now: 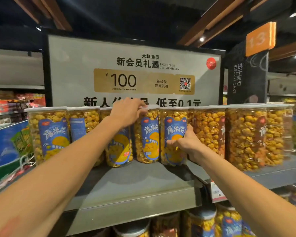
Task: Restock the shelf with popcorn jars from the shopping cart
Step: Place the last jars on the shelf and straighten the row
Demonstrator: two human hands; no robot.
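Several clear popcorn jars with white lids stand in a row at the back of the grey top shelf (pixel 135 185). My left hand (pixel 126 112) grips the lid of a blue-labelled popcorn jar (pixel 148 139) in the middle of the row. My right hand (pixel 186 142) wraps around the lower side of the neighbouring blue-labelled jar (pixel 173 130) to its right. Both jars stand upright on the shelf. A jar (pixel 120 151) just left of these sits partly hidden behind my left forearm.
Brown-labelled popcorn jars (pixel 246 135) fill the shelf's right side, blue-labelled ones (pixel 50 134) the left. A large promotional sign (pixel 133 72) stands behind the row. More jars (pixel 229 221) sit on the shelf below. A blue display (pixel 7 144) stands left. The shelf's front half is bare.
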